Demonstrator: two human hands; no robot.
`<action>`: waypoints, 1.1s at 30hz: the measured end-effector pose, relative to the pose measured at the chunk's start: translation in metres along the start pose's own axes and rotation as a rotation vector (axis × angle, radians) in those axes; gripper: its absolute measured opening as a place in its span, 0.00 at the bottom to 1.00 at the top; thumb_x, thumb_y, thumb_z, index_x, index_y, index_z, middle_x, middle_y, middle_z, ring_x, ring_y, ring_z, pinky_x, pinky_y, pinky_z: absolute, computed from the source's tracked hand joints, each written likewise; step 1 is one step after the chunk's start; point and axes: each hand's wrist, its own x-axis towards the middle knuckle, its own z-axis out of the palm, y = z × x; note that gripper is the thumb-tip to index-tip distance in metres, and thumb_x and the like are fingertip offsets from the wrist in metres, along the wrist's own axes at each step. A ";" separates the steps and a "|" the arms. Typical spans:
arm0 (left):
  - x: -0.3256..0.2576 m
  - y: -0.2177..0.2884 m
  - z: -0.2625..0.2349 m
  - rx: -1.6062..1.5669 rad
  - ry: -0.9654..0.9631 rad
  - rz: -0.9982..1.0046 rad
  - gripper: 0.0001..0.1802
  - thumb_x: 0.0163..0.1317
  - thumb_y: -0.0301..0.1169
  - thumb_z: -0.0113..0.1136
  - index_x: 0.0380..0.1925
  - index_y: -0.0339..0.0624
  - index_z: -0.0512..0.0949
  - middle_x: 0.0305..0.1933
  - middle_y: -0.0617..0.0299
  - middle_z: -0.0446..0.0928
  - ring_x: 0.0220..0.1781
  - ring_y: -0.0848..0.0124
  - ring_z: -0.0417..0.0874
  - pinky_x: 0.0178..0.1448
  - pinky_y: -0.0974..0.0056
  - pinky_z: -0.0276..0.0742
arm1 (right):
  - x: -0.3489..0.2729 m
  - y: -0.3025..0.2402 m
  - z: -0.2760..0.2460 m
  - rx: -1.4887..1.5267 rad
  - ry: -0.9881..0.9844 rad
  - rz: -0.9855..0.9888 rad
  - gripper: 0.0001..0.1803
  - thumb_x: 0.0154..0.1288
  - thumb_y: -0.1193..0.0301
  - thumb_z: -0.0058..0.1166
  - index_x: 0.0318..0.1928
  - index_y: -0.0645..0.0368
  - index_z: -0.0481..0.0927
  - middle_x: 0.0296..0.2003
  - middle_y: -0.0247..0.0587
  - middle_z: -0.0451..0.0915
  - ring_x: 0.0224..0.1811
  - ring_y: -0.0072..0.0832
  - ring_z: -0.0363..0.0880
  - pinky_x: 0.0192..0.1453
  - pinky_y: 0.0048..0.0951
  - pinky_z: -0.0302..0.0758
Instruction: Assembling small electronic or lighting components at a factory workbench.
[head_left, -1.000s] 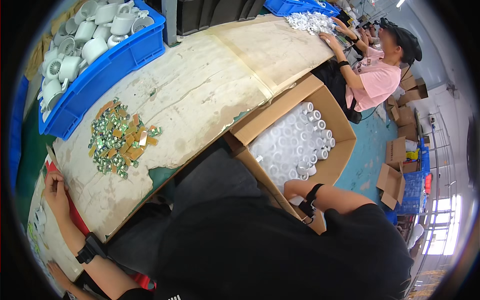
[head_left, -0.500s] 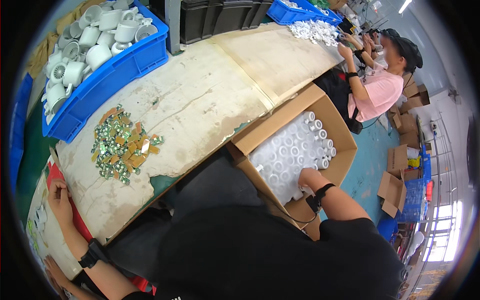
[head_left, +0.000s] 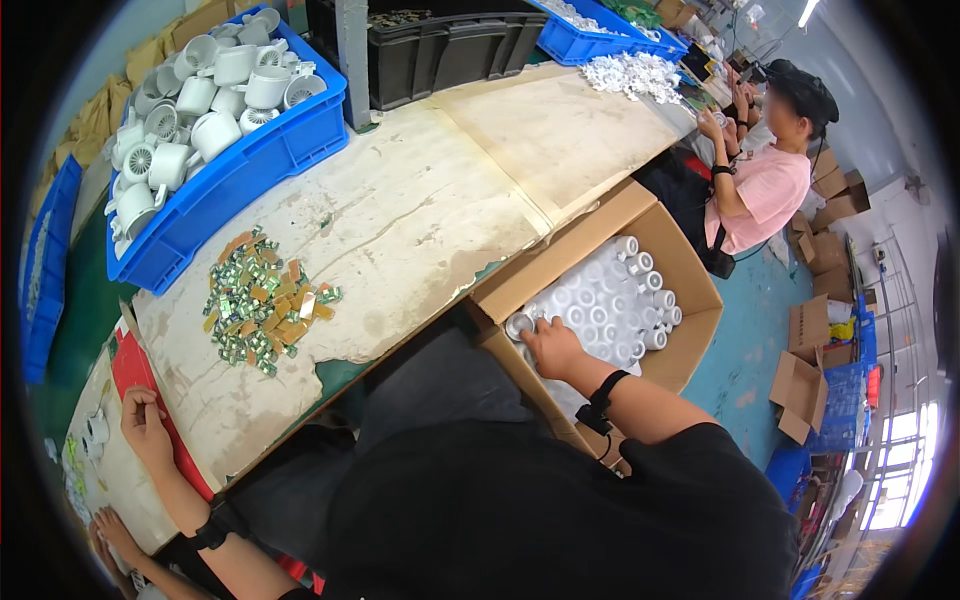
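Note:
My right hand (head_left: 556, 348) reaches into the open cardboard box (head_left: 497, 287), its fingers closed at the rim of a white cylindrical plastic part (head_left: 517, 325) by the box's near left corner. Rows of similar white, round-ended parts (head_left: 600, 316) fill the box, and a cloudy clear plastic covers or separates some of them. On the left, my left hand (head_left: 147, 430) rests by the red strip (head_left: 148, 385) along the table edge, its fingers curled in and no object showing in them. A heap of small green and tan circuit boards (head_left: 265, 305) lies on the worn table (head_left: 400, 215).
A blue crate (head_left: 235, 165) of white mug-shaped housings stands at the back left, beside a grey post and a black bin (head_left: 455, 55). White small parts (head_left: 632, 77) are piled farther right, where a person in pink (head_left: 765, 195) works. Another person's hand (head_left: 118, 535) shows at lower left.
My right hand has moved from the near right side of the box to its near left corner, at the white part. The whole view has shifted slightly; my left hand stays curled by the red strip.

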 end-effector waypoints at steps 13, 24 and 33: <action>0.005 0.012 0.011 0.074 -0.120 0.091 0.08 0.71 0.15 0.51 0.34 0.39 0.73 0.43 0.63 0.76 0.32 0.80 0.69 0.35 0.75 0.63 | -0.031 0.072 -0.012 0.305 0.270 0.289 0.21 0.53 0.63 0.70 0.49 0.51 0.86 0.40 0.50 0.87 0.50 0.52 0.82 0.54 0.50 0.82; -0.053 0.262 0.155 0.318 -0.922 0.681 0.15 0.48 0.25 0.67 0.40 0.44 0.84 0.42 0.57 0.83 0.42 0.56 0.85 0.46 0.55 0.78 | -0.075 0.077 -0.147 0.543 1.131 0.205 0.23 0.53 0.62 0.76 0.47 0.59 0.85 0.39 0.51 0.84 0.44 0.49 0.84 0.48 0.47 0.79; -0.051 0.246 0.072 0.629 -0.568 0.638 0.15 0.50 0.30 0.70 0.40 0.46 0.82 0.43 0.62 0.81 0.44 0.61 0.83 0.50 0.56 0.76 | -0.029 -0.053 -0.302 0.312 1.231 -0.535 0.21 0.42 0.72 0.75 0.41 0.58 0.85 0.41 0.46 0.83 0.39 0.47 0.77 0.40 0.41 0.75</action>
